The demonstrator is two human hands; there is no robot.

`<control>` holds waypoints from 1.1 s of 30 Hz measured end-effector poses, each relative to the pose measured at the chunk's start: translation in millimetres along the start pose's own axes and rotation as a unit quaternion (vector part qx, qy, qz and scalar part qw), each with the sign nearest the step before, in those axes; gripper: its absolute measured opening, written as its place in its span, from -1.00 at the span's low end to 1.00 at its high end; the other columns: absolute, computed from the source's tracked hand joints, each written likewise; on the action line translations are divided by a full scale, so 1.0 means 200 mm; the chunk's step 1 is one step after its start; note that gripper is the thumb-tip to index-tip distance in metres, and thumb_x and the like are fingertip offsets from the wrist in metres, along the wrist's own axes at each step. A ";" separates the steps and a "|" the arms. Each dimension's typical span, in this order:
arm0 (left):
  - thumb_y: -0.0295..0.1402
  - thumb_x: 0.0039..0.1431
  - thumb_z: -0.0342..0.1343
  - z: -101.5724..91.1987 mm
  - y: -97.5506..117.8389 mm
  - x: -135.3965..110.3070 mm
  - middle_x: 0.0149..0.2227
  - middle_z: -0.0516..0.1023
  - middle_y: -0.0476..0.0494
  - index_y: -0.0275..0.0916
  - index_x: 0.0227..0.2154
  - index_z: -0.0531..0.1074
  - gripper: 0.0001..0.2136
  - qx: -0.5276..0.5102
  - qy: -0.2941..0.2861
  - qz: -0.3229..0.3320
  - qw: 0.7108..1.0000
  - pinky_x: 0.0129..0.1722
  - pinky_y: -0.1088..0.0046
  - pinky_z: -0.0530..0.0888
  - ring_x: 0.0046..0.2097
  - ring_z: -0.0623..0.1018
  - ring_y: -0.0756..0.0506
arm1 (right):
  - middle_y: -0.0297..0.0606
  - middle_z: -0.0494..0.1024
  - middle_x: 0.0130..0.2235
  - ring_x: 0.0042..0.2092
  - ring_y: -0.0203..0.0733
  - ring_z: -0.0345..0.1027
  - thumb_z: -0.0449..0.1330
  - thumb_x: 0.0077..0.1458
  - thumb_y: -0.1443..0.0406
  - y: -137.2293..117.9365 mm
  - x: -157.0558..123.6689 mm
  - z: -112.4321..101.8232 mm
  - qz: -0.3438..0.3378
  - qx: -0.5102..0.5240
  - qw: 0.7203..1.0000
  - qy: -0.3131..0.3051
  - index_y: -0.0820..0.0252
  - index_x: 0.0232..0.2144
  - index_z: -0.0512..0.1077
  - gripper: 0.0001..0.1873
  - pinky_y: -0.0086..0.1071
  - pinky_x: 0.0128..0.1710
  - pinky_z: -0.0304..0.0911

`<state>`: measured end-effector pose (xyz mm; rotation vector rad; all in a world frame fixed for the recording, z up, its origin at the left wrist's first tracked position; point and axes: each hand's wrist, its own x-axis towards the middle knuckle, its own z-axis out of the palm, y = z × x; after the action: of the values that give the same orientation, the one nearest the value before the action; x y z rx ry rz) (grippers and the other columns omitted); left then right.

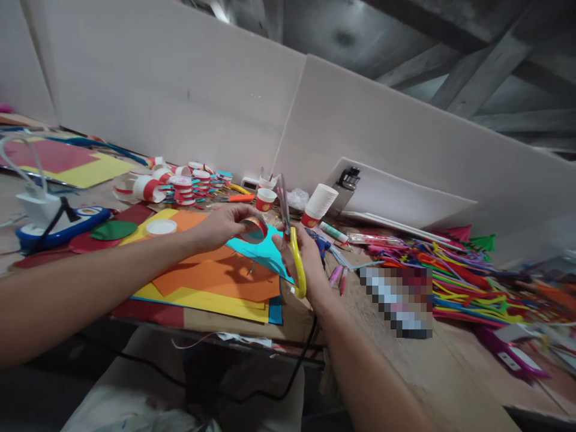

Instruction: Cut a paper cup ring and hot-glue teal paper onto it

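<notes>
My left hand point(225, 227) pinches a short round piece of a paper cup point(255, 231), tilted, above the colored sheets. In my right hand point(310, 264) is a pair of scissors point(297, 264) with yellow handles, its blades pointing up and away from me. The blades are apart from the cup piece. Whether they are spread is hard to make out. Beneath both hands lie orange paper point(202, 276), yellow paper point(229, 305) and a bright blue sheet point(265, 255). Beyond them stand a red and white paper cup point(265, 200) and a tilted stack of paper cups point(320, 204).
Red and white cup rings point(183, 191) gather at the back left. A blue power strip point(63, 228) with a white charger sits at the left. Colorful pipe cleaners point(450, 282) pile up at the right, near a purple device point(513, 354). White panels point(180, 78) wall the table's back.
</notes>
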<state>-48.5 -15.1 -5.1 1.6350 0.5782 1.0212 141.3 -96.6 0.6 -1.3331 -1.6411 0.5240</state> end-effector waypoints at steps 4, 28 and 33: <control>-0.42 -0.05 0.27 0.02 0.03 -0.01 -0.36 0.56 -0.08 -0.29 -0.39 0.56 -0.88 0.057 -0.011 0.023 0.998 -0.32 0.52 0.44 -0.33 0.52 -0.01 | -0.40 0.33 -0.43 -0.44 -0.31 0.17 0.23 0.04 -0.01 -0.01 -0.01 0.01 -0.010 0.044 0.999 -0.001 0.14 -0.10 0.34 -0.52 -0.42 -0.45 0.15; -0.47 -0.09 0.33 0.10 0.09 0.09 -0.41 0.57 -0.07 -0.31 -0.35 0.50 -0.81 -0.286 0.106 -0.078 0.949 -0.47 0.51 0.48 -0.42 0.54 -0.01 | -0.33 0.28 -0.36 -0.34 -0.25 0.16 0.04 0.20 -0.03 0.01 -0.03 0.02 -0.045 0.029 0.996 -0.069 0.21 -0.13 0.31 -0.57 -0.39 -0.35 0.14; -0.41 -0.04 0.30 0.15 0.09 0.11 -0.45 0.53 -0.05 -0.32 -0.41 0.48 -0.86 -0.276 0.091 -0.065 0.955 -0.44 0.51 0.47 -0.41 0.53 -0.01 | -0.37 0.23 -0.41 -0.37 -0.27 0.11 0.00 0.20 -0.08 0.01 -0.02 0.00 -0.041 0.037 0.997 -0.056 0.18 -0.18 0.30 -0.55 -0.41 -0.40 0.09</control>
<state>-13.1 -18.2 16.7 1.0060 0.4602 1.1199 142.1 -99.2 -1.6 -1.1957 -1.7421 0.6144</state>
